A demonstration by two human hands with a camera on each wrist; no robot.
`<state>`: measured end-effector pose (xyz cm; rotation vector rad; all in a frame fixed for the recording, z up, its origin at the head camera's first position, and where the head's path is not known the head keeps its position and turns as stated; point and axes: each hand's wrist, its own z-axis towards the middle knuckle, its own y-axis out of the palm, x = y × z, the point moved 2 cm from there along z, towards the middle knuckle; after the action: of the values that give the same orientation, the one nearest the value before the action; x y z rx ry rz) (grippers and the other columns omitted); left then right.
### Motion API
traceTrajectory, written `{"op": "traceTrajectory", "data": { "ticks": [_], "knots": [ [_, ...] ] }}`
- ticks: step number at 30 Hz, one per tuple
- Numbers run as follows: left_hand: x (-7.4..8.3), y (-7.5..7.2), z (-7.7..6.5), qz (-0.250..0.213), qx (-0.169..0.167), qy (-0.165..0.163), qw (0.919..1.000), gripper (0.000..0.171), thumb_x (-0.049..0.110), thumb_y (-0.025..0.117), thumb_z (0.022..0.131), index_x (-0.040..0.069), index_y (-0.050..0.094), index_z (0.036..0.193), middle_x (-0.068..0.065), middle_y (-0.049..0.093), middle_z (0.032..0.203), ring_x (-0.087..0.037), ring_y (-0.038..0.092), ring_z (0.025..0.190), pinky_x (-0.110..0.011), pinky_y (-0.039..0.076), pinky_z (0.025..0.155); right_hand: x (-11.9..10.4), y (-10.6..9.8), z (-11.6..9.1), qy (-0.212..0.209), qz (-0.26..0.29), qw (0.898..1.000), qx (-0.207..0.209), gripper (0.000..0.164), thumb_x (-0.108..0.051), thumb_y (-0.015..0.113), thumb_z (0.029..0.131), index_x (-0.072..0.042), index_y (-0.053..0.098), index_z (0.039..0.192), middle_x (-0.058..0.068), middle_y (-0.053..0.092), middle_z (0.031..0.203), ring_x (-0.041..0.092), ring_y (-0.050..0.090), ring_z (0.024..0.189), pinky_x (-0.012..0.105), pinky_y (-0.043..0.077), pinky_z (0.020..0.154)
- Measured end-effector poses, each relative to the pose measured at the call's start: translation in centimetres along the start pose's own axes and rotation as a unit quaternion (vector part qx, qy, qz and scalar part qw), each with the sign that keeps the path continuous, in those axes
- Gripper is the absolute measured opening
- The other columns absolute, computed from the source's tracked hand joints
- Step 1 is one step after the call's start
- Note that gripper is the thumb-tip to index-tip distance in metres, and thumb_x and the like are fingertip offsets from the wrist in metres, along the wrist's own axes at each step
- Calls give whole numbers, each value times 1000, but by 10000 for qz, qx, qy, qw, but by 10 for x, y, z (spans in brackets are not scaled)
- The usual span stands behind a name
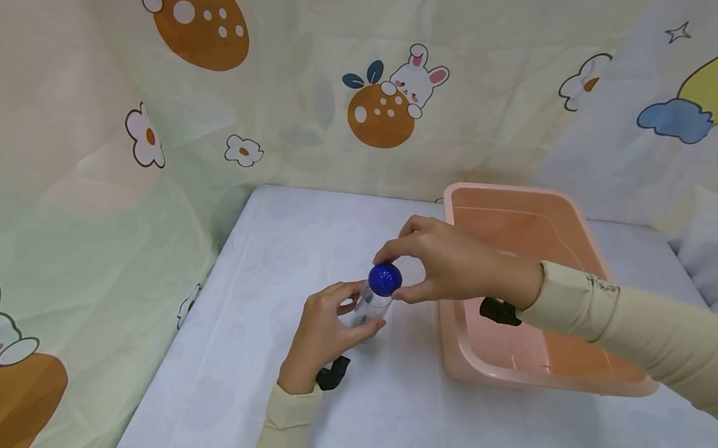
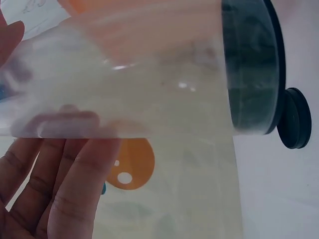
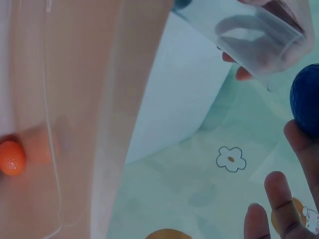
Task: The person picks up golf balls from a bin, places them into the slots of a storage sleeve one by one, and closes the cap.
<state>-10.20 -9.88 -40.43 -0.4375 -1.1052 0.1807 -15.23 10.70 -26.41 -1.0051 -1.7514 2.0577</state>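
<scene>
My right hand (image 1: pixel 453 260) pinches a blue dimpled golf ball (image 1: pixel 385 279) between thumb and finger. Below it, a clear plastic tube (image 1: pixel 371 309) is held around its sides by my left hand (image 1: pixel 323 329). In the right wrist view the blue ball shows apart from the tube's open end, with a gap between them. A dark green cap (image 2: pixel 254 69) closes the tube's other end in the left wrist view. The tube looks empty there, though its mouth end runs out of that frame.
A pink plastic basin (image 1: pixel 455 353) stands at the right, under my right forearm. An orange ball (image 3: pixel 12 158) lies inside it. A dark round lid (image 2: pixel 295 118) appears beyond the capped end. White cloth covers the table (image 1: pixel 221 364); a printed curtain (image 1: pixel 308 159) hangs behind.
</scene>
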Motion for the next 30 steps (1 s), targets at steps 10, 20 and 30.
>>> {"op": "traceTrajectory", "data": {
  "ticks": [10,20,30],
  "knots": [
    [2,0,-1,-95,0,96,9999,52,5,100,76,2,77,123,-8,79,112,-24,73,98,-30,67,84,-3,14,2,-294,-351,9989,-118,43,-28,96,84,-15,82,123,0,80,111,28,65,109,40,63,81],
    [5,1,-1,-72,-72,132,9999,52,6,99,77,1,77,123,-9,79,116,-26,75,104,-29,66,84,-3,19,1,-529,-469,9975,-48,43,-27,97,83,-12,82,121,-2,80,107,27,65,107,40,62,83],
    [4,3,0,-19,-154,154,9998,52,7,99,77,1,77,123,-10,79,118,-27,76,107,-29,66,85,-1,21,-1,-374,-342,9986,-135,44,-26,97,83,-13,83,122,0,80,108,26,65,107,38,63,82]
  ]
}}
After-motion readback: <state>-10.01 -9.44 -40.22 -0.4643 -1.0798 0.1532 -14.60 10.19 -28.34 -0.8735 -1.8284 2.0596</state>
